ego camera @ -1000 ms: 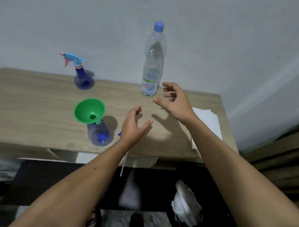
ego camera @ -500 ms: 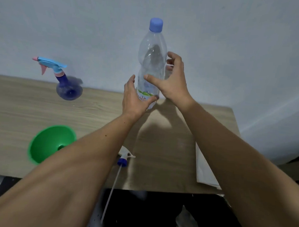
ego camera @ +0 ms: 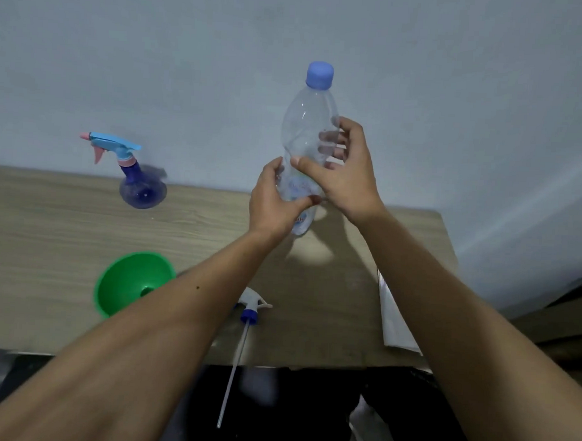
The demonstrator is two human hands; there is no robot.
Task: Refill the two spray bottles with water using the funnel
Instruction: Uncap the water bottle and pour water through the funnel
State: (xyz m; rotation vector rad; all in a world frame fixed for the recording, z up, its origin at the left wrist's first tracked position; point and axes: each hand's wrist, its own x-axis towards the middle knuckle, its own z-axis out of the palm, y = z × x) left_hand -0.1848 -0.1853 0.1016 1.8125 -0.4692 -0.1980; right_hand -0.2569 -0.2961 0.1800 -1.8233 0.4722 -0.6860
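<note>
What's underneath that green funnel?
Nothing shows beneath the green funnel: the left forearm covers its spout and whatever holds it. Only the wooden table appears around it.

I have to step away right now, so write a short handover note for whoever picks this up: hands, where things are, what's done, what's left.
Left hand: grips the lower part of the clear water bottle.
Right hand: grips the bottle's middle, fingers wrapped behind it. The blue cap is on.
Green funnel sits near the front of the wooden table; the bottle under it is hidden by the left arm.
White spray head with its tube lies on the table, off its bottle.
Blue spray bottle stands at the back with its head on.
Done: funnel placed, one head removed.
Left: uncap, pour, refill both.
</note>
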